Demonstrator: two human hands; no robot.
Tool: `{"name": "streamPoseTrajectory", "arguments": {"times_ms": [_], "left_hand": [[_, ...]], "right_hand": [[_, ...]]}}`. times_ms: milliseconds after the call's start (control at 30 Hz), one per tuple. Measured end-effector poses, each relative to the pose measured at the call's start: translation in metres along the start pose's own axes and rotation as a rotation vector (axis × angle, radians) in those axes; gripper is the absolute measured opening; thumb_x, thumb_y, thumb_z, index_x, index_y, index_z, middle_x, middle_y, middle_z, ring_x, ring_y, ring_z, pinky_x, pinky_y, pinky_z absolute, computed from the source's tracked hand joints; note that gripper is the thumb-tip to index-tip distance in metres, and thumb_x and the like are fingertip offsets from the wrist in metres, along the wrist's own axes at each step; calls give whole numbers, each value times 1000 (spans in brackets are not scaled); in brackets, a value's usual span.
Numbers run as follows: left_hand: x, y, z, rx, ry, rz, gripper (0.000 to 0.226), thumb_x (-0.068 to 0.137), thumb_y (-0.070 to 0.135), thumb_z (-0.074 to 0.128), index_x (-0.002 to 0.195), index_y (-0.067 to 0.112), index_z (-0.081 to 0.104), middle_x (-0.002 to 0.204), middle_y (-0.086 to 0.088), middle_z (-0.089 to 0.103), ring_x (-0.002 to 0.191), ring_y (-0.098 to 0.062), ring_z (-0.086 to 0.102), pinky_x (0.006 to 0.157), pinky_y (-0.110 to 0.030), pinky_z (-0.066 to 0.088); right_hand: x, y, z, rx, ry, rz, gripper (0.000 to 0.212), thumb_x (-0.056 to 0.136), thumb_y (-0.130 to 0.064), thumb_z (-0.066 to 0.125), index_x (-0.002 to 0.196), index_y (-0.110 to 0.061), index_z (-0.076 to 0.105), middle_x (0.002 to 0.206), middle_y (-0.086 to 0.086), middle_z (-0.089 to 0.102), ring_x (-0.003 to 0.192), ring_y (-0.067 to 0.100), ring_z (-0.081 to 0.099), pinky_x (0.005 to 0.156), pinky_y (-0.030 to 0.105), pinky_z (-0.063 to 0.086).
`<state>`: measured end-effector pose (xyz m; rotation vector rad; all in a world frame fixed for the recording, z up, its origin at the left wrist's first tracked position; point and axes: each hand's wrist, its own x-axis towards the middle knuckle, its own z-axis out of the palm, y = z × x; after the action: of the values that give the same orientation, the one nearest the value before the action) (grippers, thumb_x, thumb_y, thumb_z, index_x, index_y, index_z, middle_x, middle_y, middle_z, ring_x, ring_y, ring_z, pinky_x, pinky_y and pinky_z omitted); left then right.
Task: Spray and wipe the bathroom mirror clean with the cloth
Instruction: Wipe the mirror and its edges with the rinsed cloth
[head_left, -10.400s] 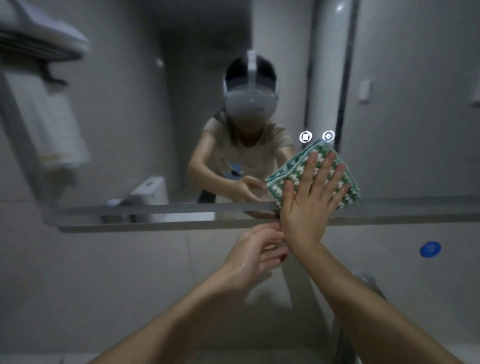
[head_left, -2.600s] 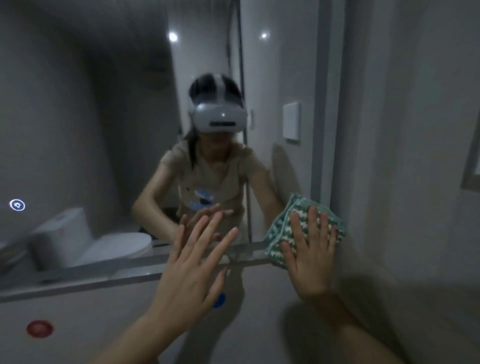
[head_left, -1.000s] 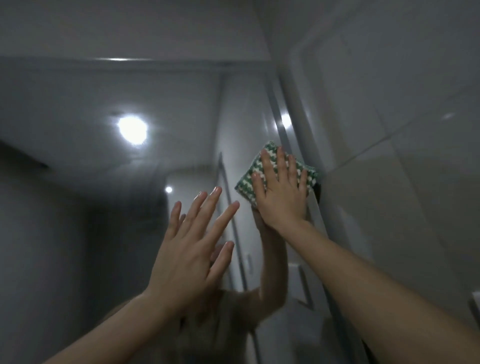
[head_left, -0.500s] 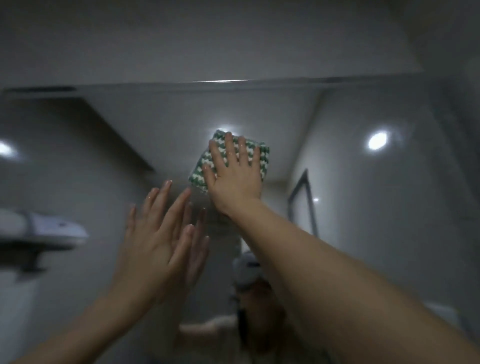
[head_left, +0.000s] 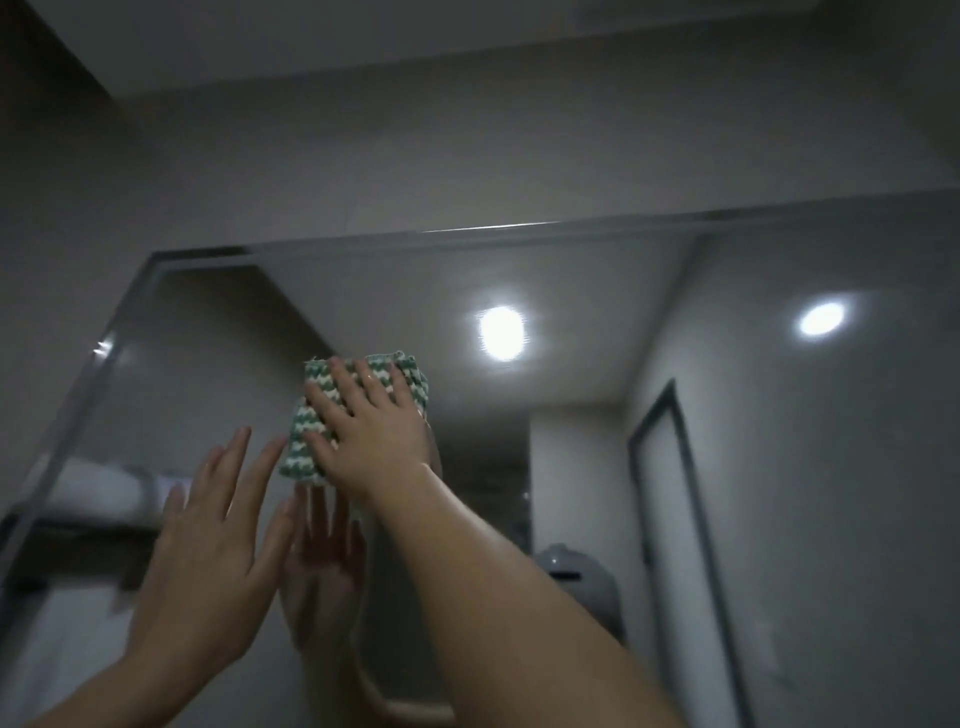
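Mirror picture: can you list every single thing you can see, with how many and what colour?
mirror: one, silvery edge, on the grey wall
cloth: one, green and white, flat against the mirror, upper middle
lights: two, bright white, reflected in the mirror
towel rack: one, dark with pale towels, reflected at left
door frame: one, dark, reflected at right
left hand: one, fingers spread, raised near the mirror
right hand: one, pressing the cloth

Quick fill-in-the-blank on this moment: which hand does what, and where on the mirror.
The ____ hand presses the cloth flat against the mirror.
The cloth is green and ____.
The left hand holds ____.
The cloth sits nearer the mirror's ____ edge than its bottom.

Missing words: right; white; nothing; top
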<state>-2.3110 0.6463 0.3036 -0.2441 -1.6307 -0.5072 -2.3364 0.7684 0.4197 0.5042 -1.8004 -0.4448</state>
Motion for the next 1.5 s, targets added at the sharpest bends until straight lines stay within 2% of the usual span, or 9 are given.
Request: {"name": "streamPoseTrajectory", "arguments": {"times_ms": [267,433,533,600,767,933,1067,1300,1500], "left_hand": [[30,121,27,-32,-7,96,74,81,60,13,147,29,25,157,-1,16,144,-22,15,114,-45,10],[33,233,61,-108,12,181,75,82,57,16,144,22,36,155,-7,24,143,-25,20,114,-46,12],[23,304,83,-169,-11,228,73,82,57,13,145,26,31,156,-4,22,144,-22,17,115,-42,8],[13,348,92,-197,-25,290,71,83,57,10,147,31,24,158,0,15,145,-18,11,116,-38,3],[7,409,98,-277,-38,368,61,90,54,9,148,38,9,159,10,-2,143,-4,-11,115,-28,-12],[23,358,85,-245,-28,383,60,89,55,8,147,41,6,159,11,-4,143,-4,-13,113,-25,-15],[43,275,68,-178,-22,314,70,80,61,2,147,42,8,159,10,-1,145,-8,-6,114,-28,-11],[62,159,43,-195,48,217,76,78,63,6,148,37,16,159,6,7,145,-10,1,112,-27,-9],[35,43,29,-235,121,47,74,82,57,17,148,25,26,156,-3,23,144,-19,17,116,-43,10]], "right_hand": [[-68,162,-47,-5,109,226,54,101,-50,21,152,-34,12,161,-4,-1,148,17,-4,116,42,-12],[-149,278,-78,-19,118,375,55,100,-51,19,152,-37,7,161,-5,-4,147,15,-5,118,42,-9],[-203,338,-91,-50,134,482,57,98,-55,13,151,-37,8,161,-6,-2,148,15,-3,118,41,-7],[-236,365,-96,-84,159,540,62,93,-55,10,151,-37,10,161,-5,1,148,16,0,117,40,-7],[-265,383,-101,-61,148,669,55,101,-48,21,152,-36,5,161,-4,-4,147,17,-6,116,41,-10],[-237,340,-90,25,183,910,56,102,-46,15,153,-30,0,160,0,-11,147,22,-13,117,47,-11],[-190,298,-85,34,213,914,56,101,-46,15,154,-29,3,161,2,-9,147,24,-10,117,49,-10],[-52,170,-54,25,200,635,56,101,-45,19,153,-28,8,161,3,-5,147,25,-8,115,50,-12],[-8,14,-7,72,126,263,56,102,-41,26,153,-23,12,161,8,-1,147,27,-5,115,49,-12]]}}
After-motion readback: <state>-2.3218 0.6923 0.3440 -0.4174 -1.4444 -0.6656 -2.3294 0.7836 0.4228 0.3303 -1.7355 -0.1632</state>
